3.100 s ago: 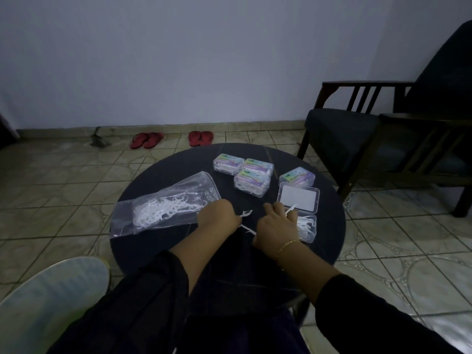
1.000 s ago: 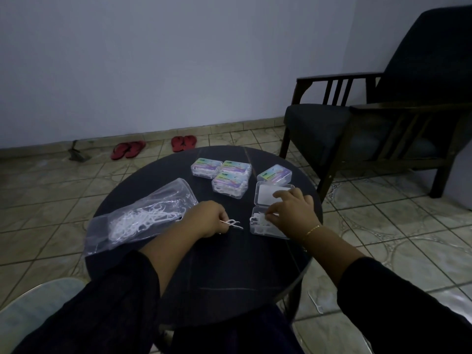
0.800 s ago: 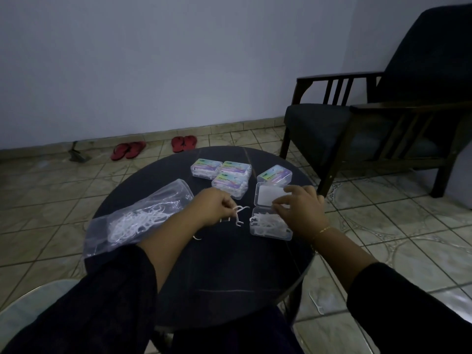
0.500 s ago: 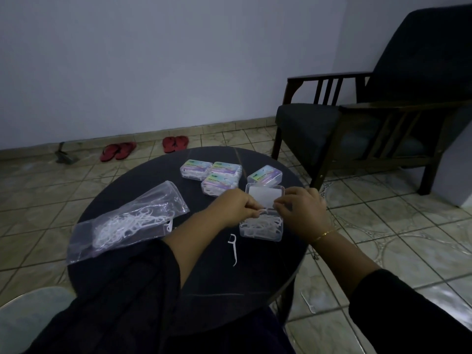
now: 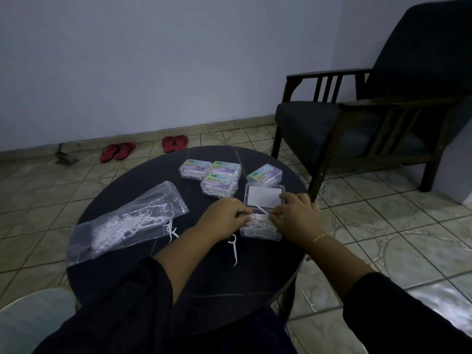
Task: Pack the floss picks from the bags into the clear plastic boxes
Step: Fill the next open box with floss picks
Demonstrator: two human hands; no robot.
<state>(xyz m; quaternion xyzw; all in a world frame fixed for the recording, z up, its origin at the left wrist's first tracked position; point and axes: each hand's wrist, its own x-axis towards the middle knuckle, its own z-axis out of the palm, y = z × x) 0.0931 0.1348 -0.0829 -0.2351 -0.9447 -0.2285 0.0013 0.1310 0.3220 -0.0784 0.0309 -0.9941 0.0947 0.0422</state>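
An open clear plastic box (image 5: 264,198) lies on the round dark table (image 5: 194,277), its lid flat behind a tray heaped with white floss picks (image 5: 258,223). My left hand (image 5: 224,217) and my right hand (image 5: 296,217) meet over the tray, fingers curled on the picks; one pick sticks up between them. A clear bag (image 5: 127,223) holding more picks lies to the left. One loose pick (image 5: 233,250) rests on the table below my left hand.
Several closed, labelled boxes (image 5: 221,176) sit at the table's far side. A dark wooden armchair (image 5: 370,118) stands to the right. Red sandals (image 5: 117,152) lie by the wall. Another pick (image 5: 310,301) lies on the tiled floor beside the table.
My left hand moved right from beside the bag to the box and now meets my right hand over the tray. A pick dropped onto the table near my left hand.
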